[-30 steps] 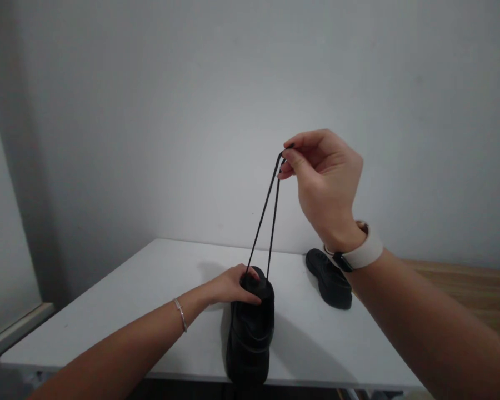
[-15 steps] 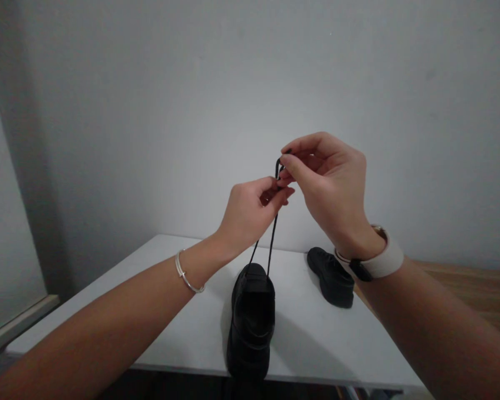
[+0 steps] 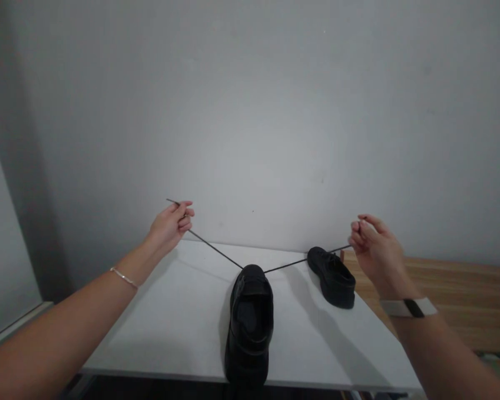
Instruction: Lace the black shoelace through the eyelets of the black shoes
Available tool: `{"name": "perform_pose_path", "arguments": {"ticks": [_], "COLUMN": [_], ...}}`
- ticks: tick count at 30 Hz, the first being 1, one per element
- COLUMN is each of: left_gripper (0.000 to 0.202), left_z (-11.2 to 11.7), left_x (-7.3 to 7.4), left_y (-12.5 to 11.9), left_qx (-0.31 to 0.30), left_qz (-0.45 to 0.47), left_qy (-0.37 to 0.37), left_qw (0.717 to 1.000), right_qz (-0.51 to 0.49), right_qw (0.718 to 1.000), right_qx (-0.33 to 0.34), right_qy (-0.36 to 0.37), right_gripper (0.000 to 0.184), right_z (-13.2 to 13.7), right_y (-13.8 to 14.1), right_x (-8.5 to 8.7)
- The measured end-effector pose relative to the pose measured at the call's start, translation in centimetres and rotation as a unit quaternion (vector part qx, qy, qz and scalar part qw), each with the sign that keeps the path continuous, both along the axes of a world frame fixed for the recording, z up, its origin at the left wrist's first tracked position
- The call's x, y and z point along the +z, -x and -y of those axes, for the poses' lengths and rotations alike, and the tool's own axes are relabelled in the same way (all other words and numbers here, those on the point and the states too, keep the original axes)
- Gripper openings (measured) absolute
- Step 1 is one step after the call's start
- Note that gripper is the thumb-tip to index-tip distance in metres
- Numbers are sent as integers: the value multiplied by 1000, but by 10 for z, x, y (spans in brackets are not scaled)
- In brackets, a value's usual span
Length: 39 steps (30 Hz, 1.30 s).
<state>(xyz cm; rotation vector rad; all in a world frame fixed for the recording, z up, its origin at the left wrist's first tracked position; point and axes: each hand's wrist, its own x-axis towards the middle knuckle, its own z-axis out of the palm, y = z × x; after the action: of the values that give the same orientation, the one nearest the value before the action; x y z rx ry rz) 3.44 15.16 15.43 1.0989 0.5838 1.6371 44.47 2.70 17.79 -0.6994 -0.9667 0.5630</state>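
Note:
A black shoe (image 3: 249, 333) stands in the middle of the white table, its toe toward the wall and its heel at the front edge. From its front a dark shoelace (image 3: 216, 250) runs out to both sides, stretched straight. On the left, my left hand (image 3: 173, 222) is closed on one lace end, and a short tip sticks out beyond the fingers. My right hand (image 3: 375, 247) is closed on the other end, higher than the table and to the right. The lace's eyelets are hidden from this angle.
A second black shoe (image 3: 332, 278), laced with a bow, sits at the table's right side, behind the stretched lace. The white table (image 3: 183, 322) meets a grey wall (image 3: 250, 139). A wood-grain surface (image 3: 454, 289) lies to the right.
My hands were together above the shoe, fingers meeting on the raised lace. They have moved apart and down, left and right, and the lace is now spread wide.

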Motion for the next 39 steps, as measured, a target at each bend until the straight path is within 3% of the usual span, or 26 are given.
{"name": "perform_pose_path", "arguments": {"ticks": [3, 5, 8, 11, 15, 17, 22, 25, 29, 36, 39], "left_gripper": [16, 16, 26, 30, 23, 25, 28, 26, 23, 19, 17], "left_z": [-8, -6, 1, 9, 29, 41, 63, 68, 71, 71, 68], "left_x": [-54, -82, -103, -101, -91, -87, -82, -78, -75, -73, -74], "left_y": [29, 36, 29, 11, -17, -29, -54, -64, -70, -76, -78], "left_qx": [38, 45, 43, 57, 69, 63, 65, 72, 87, 91, 109], "left_qz": [-25, -48, -131, -333, -585, -657, -751, -784, -792, -789, -764], "left_qy": [40, 64, 61, -37, -150, -185, -269, -299, -320, -336, -356], "left_qw": [998, 996, 989, 941, 794, 728, 600, 539, 512, 506, 527], "right_qz": [-5, 30, 146, 278, 378, 413, 462, 471, 467, 472, 483], "right_qw": [996, 992, 979, 951, 901, 884, 870, 866, 867, 863, 859], "right_qx": [-73, -105, -104, -2, 92, 88, 27, 24, 36, 38, 17], "right_qy": [41, 59, 94, 137, 193, 199, 169, 163, 167, 175, 169], "right_gripper": [30, 26, 25, 30, 22, 20, 17, 15, 15, 13, 12], "right_z": [7, 8, 4, -2, -9, -12, -14, -14, -14, -13, -11], "right_y": [-30, -37, -24, 11, 60, 76, 91, 92, 91, 95, 96], "right_x": [-46, -71, -97, -112, -127, -131, -132, -129, -128, -126, -125]}}
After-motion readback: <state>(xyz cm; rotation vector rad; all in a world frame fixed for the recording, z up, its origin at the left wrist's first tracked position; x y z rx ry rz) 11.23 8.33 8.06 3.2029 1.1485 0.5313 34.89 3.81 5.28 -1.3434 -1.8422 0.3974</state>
